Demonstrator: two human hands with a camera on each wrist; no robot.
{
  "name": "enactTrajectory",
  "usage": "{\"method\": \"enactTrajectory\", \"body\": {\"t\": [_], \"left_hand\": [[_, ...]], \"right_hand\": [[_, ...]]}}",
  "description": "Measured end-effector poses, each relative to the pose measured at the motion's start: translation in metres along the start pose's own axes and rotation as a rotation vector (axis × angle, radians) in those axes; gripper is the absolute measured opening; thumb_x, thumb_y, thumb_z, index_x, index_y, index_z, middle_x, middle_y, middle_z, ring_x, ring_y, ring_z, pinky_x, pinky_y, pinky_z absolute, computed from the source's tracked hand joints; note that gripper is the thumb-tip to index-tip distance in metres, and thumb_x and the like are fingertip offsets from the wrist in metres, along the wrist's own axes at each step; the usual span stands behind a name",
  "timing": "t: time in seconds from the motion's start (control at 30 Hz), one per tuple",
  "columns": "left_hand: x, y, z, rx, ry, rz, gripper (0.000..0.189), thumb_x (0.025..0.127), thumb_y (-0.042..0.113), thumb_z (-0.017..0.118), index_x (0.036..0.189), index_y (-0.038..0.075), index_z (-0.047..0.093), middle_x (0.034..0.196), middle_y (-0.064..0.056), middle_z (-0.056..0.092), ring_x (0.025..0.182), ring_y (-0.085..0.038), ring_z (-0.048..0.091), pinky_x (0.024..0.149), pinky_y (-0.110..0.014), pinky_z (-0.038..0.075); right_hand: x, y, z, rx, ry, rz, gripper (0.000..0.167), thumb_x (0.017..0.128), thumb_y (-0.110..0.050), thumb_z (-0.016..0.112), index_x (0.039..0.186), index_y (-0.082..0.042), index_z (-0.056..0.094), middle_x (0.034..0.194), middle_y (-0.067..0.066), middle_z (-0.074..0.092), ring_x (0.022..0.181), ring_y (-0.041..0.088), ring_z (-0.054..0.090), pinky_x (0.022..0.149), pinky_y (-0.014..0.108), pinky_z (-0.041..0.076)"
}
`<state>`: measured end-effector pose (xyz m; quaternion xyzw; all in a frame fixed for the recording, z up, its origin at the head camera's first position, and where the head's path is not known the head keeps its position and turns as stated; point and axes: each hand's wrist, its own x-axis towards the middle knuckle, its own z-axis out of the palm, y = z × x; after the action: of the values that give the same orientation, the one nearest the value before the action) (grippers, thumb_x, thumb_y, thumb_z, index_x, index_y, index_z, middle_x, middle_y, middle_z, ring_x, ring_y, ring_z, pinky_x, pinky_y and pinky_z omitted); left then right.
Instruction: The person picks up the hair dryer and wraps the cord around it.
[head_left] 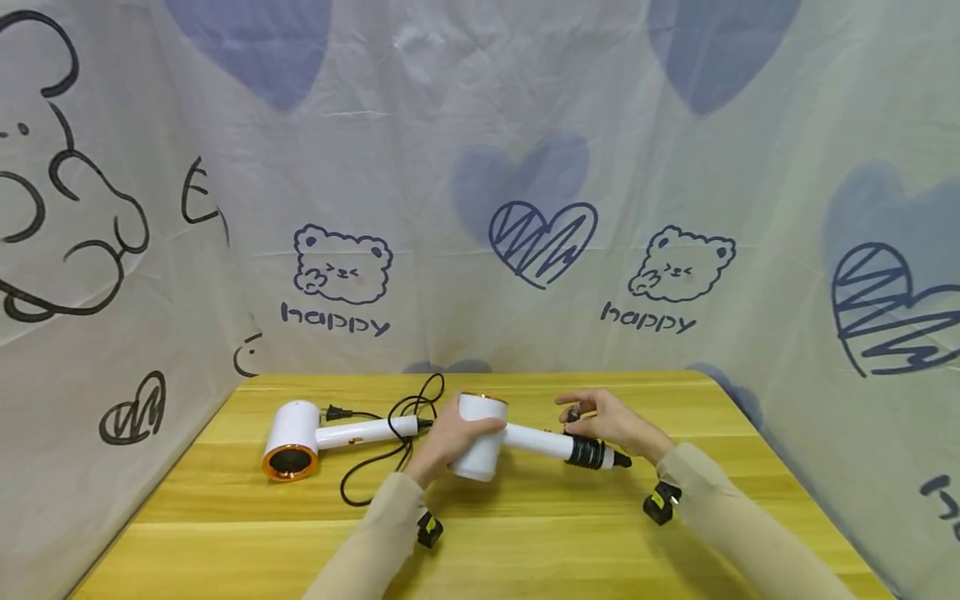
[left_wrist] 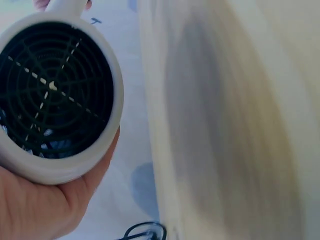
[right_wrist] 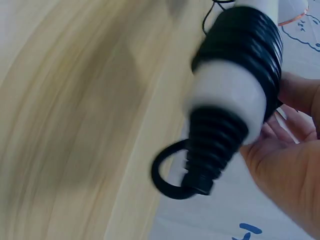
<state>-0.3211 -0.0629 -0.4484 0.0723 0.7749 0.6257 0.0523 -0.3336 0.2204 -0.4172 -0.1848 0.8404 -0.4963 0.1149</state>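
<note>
My left hand (head_left: 448, 435) grips the white barrel of a hair dryer (head_left: 478, 460), holding it above the table. Its round grille (left_wrist: 75, 107) fills much of the left wrist view. The dryer's handle points right, with a black power cord (head_left: 587, 452) wound in tight coils near its end. A ribbed black cord sleeve (right_wrist: 216, 142) sticks out past the coils, and a loop of cord bends from it. My right hand (head_left: 613, 421) is beside the coils, pinching a dark end of the cord, apparently the plug; the fingers partly hide it.
A second white hair dryer (head_left: 296, 429) with an orange rim lies at the left of the wooden table (head_left: 525, 550). Its loose black cord (head_left: 352, 502) loops over the table behind my left hand, with its plug (head_left: 337, 412) near the barrel. A printed cloth (head_left: 435, 333) surrounds the table.
</note>
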Motion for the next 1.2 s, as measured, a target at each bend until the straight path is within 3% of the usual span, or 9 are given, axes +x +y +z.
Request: {"method": "enactTrajectory", "body": {"t": [0.17, 0.37, 0.5, 0.6, 0.7, 0.93, 1.07, 1.2], "left_hand": [[0.002, -0.002, 0.012, -0.025, 0.06, -0.02, 0.08, 0.074, 0.04, 0.082, 0.132, 0.002, 0.042, 0.111, -0.019, 0.058, 0.082, -0.027, 0.064, 0.061, -0.037, 0.06], [0.006, -0.001, 0.026, -0.042, 0.101, -0.073, 0.08, 0.072, 0.041, 0.083, 0.131, 0.004, 0.043, 0.109, -0.017, 0.058, 0.08, -0.026, 0.064, 0.059, -0.036, 0.059], [0.009, -0.004, 0.035, -0.105, 0.092, -0.133, 0.083, 0.073, 0.042, 0.082, 0.132, 0.003, 0.039, 0.11, -0.018, 0.057, 0.081, -0.026, 0.064, 0.061, -0.036, 0.059], [0.01, -0.007, 0.039, -0.145, 0.084, -0.172, 0.085, 0.074, 0.044, 0.082, 0.132, 0.003, 0.036, 0.111, -0.019, 0.056, 0.081, -0.026, 0.063, 0.062, -0.036, 0.059], [0.011, -0.009, 0.04, -0.169, 0.071, -0.194, 0.085, 0.074, 0.045, 0.082, 0.132, 0.004, 0.034, 0.112, -0.019, 0.055, 0.08, -0.027, 0.064, 0.063, -0.037, 0.06], [0.016, -0.011, 0.039, -0.157, 0.026, -0.2, 0.091, 0.072, 0.049, 0.082, 0.131, 0.002, 0.031, 0.113, -0.021, 0.053, 0.083, -0.027, 0.063, 0.066, -0.036, 0.059], [0.02, -0.015, 0.037, -0.148, -0.024, -0.202, 0.086, 0.073, 0.04, 0.083, 0.13, 0.001, 0.032, 0.114, -0.021, 0.053, 0.084, -0.028, 0.064, 0.069, -0.037, 0.06], [0.017, -0.015, 0.041, -0.136, -0.056, -0.195, 0.078, 0.076, 0.034, 0.082, 0.131, 0.0, 0.038, 0.114, -0.019, 0.056, 0.086, -0.027, 0.064, 0.072, -0.036, 0.059]], "right_hand": [[0.001, 0.002, 0.001, -0.212, 0.005, -0.096, 0.033, 0.095, 0.001, 0.057, 0.125, -0.008, 0.064, 0.105, 0.007, 0.063, 0.099, 0.022, 0.058, 0.083, 0.033, 0.051], [-0.001, 0.003, 0.007, -0.406, 0.004, -0.172, 0.03, 0.097, 0.0, 0.05, 0.119, -0.009, 0.067, 0.111, 0.011, 0.063, 0.099, 0.022, 0.054, 0.085, 0.04, 0.047], [-0.003, 0.008, 0.01, -0.432, -0.001, -0.167, 0.021, 0.098, -0.013, 0.057, 0.116, -0.013, 0.068, 0.109, 0.009, 0.061, 0.096, 0.021, 0.052, 0.08, 0.036, 0.047], [-0.004, 0.011, 0.011, -0.459, -0.034, -0.167, 0.025, 0.09, -0.021, 0.072, 0.114, -0.018, 0.068, 0.105, 0.007, 0.058, 0.092, 0.019, 0.05, 0.077, 0.033, 0.045], [-0.003, 0.014, 0.011, -0.484, -0.068, -0.183, 0.034, 0.08, -0.018, 0.081, 0.112, -0.018, 0.068, 0.104, 0.007, 0.057, 0.092, 0.019, 0.05, 0.079, 0.034, 0.045], [0.0, 0.017, 0.011, -0.493, -0.061, -0.169, 0.029, 0.078, -0.013, 0.082, 0.106, -0.014, 0.073, 0.101, 0.0, 0.061, 0.093, 0.017, 0.054, 0.082, 0.036, 0.049], [-0.001, 0.02, 0.009, -0.495, -0.06, -0.187, 0.03, 0.077, -0.014, 0.083, 0.105, -0.013, 0.073, 0.101, 0.001, 0.063, 0.093, 0.019, 0.055, 0.083, 0.039, 0.049], [-0.003, 0.025, 0.005, -0.476, -0.071, -0.153, 0.031, 0.077, -0.017, 0.083, 0.106, -0.013, 0.072, 0.103, 0.002, 0.062, 0.095, 0.02, 0.056, 0.086, 0.04, 0.049]]}}
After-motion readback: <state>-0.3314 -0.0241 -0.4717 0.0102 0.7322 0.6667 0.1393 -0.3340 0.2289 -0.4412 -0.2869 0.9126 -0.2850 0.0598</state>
